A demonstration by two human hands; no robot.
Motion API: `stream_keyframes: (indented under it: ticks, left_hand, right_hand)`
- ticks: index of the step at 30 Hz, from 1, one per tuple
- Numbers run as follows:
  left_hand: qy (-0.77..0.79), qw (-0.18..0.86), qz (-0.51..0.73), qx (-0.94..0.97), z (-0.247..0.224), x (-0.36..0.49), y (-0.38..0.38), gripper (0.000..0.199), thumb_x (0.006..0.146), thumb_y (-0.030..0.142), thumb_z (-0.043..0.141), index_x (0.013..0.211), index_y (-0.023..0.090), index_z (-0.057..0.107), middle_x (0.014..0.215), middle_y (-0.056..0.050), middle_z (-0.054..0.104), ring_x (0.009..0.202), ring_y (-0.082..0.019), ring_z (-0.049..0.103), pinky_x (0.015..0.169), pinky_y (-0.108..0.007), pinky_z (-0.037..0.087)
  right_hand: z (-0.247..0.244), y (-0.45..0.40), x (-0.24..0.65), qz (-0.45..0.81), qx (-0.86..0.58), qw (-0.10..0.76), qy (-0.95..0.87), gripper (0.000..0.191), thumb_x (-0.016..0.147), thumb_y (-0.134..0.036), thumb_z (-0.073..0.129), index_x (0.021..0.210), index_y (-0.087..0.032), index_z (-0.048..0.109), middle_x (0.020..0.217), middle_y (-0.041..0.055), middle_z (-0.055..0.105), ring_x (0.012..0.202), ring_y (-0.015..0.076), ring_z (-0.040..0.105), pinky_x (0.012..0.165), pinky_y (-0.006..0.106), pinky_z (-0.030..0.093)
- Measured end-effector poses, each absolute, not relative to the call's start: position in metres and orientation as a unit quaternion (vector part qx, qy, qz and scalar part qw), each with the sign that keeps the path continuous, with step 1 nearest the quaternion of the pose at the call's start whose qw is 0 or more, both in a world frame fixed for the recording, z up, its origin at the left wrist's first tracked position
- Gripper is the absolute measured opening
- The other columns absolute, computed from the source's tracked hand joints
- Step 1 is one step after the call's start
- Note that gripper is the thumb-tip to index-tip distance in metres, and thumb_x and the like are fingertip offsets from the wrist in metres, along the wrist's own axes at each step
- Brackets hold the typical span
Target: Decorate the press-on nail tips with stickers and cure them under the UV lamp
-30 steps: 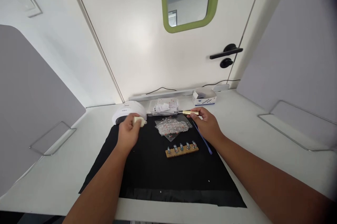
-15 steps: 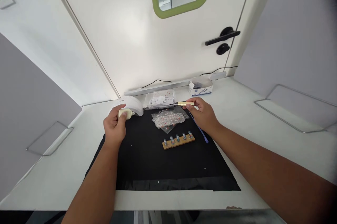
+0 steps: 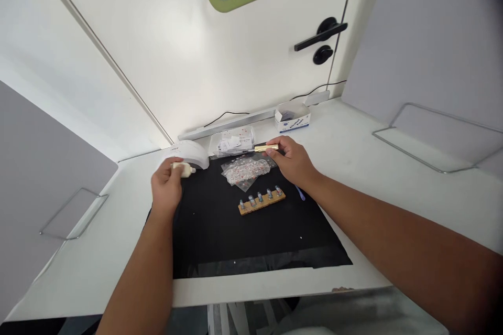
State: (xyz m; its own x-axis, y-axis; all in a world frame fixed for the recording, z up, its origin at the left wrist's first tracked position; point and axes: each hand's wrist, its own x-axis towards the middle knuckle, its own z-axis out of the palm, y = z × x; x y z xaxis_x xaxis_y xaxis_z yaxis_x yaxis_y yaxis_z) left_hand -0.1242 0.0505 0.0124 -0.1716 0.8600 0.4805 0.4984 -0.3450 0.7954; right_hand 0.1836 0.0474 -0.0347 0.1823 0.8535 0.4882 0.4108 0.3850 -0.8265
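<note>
My left hand (image 3: 167, 184) pinches a small cream-coloured nail polish bottle (image 3: 181, 170), its neck pointing right. In my right hand (image 3: 295, 161) is a gold-capped nail polish brush (image 3: 266, 148), held level with its thin tip to the left. Brush and bottle are apart. Below them, a brown strip stand (image 3: 262, 203) carries several small bluish decorated nail tips on the black mat (image 3: 236, 238). A clear bag (image 3: 247, 171) with white and red bits lies behind the stand. Part of a purple-blue stick (image 3: 301, 193) shows beneath my right wrist.
A white nail lamp (image 3: 192, 151) stands behind my left hand. Behind the bag sits a clear plastic box (image 3: 231, 141) with packets; an alcohol pads box (image 3: 294, 119) is at its right. The white table (image 3: 353, 151) meets a door with a black handle (image 3: 322, 37).
The whole view has shifted and tilted slightly. The brush has moved a little left, toward the bottle. Both hands keep their holds.
</note>
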Motion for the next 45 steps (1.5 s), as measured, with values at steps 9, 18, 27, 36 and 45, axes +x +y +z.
stream_keyframes:
  ticks: [9,18,27,36,45]
  left_hand:
    - [0.384,0.436,0.583,0.569,0.001,-0.096,0.043,0.024,0.083,0.036,0.065,0.101,0.021,0.062,0.067,0.001,0.061,0.053,-0.011,0.053,0.055,-0.022,0.042]
    - [0.432,0.438,0.412,0.672,-0.017,-0.084,0.043,0.034,0.080,0.036,0.068,0.109,0.018,0.062,0.091,-0.003,0.066,0.062,-0.011,0.058,0.066,-0.024,0.047]
    - [0.474,0.298,0.298,0.773,-0.010,-0.090,0.038,0.019,0.078,0.023,0.066,0.097,0.022,0.067,0.081,0.001,0.064,0.073,-0.016,0.053,0.068,-0.025,0.036]
    - [0.460,0.269,0.201,0.822,-0.008,-0.091,0.035,0.014,0.080,0.022,0.061,0.094,0.021,0.061,0.078,0.004,0.060,0.070,-0.014,0.051,0.066,-0.025,0.036]
    - [0.445,0.238,0.286,0.815,-0.007,-0.098,0.033,0.019,0.088,0.030,0.056,0.103,0.018,0.059,0.079,0.002,0.058,0.068,-0.012,0.050,0.064,-0.025,0.038]
  right_hand:
    - [-0.036,0.048,0.182,0.199,-0.514,0.565,-0.614,0.019,0.084,-0.034,0.057,0.098,-0.024,0.064,0.088,0.0039,0.070,0.093,0.0244,0.064,0.082,0.038,0.049]
    - [-0.033,0.044,0.179,0.197,-0.517,0.546,-0.629,0.017,0.083,-0.032,0.057,0.095,-0.023,0.065,0.082,0.0024,0.066,0.081,0.0209,0.062,0.076,0.034,0.048]
    - [-0.034,0.044,0.180,0.194,-0.517,0.546,-0.631,0.022,0.083,-0.036,0.057,0.096,-0.020,0.065,0.079,0.0025,0.061,0.076,0.0199,0.059,0.070,0.033,0.045]
    - [-0.034,0.044,0.179,0.185,-0.509,0.544,-0.641,0.023,0.083,-0.035,0.056,0.097,-0.019,0.065,0.080,0.0037,0.060,0.076,0.0203,0.058,0.069,0.034,0.044]
    - [-0.034,0.044,0.178,0.184,-0.507,0.535,-0.650,0.023,0.082,-0.033,0.056,0.097,-0.019,0.065,0.081,0.0044,0.059,0.074,0.0203,0.057,0.069,0.034,0.043]
